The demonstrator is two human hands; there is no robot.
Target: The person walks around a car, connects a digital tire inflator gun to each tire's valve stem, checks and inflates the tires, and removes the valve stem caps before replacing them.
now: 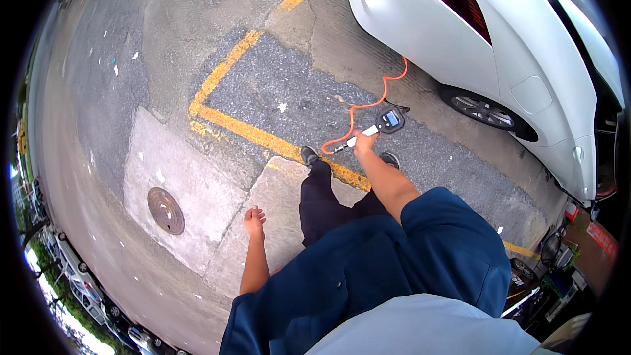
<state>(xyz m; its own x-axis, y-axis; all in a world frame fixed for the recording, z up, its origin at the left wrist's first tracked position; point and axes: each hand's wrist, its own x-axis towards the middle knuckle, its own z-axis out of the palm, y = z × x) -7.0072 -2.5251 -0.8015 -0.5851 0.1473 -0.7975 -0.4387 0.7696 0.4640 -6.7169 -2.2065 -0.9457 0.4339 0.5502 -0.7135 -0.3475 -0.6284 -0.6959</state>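
Observation:
In my right hand [365,143] is a digital tire inflator [390,120], gripped by its white handle. Its black-cased gauge has a lit display and faces up. From the metal coupling [340,148] at the handle's lower end, an orange air hose [367,106] loops out and runs to the rear of a white car [434,54], where its far end is hidden. A short black hose [402,107] shows beyond the gauge. My left hand [254,220] hangs over the pavement at my left side, holding nothing, fingers loosely curled and slightly apart.
The car's rear wheel [483,111] is to the right of the inflator. Yellow painted lines [246,128] cross the ground near my shoes [310,156]. A round manhole cover [166,210] lies to the left. Parked cars [81,276] line the far left, and a bicycle [552,246] stands at the right.

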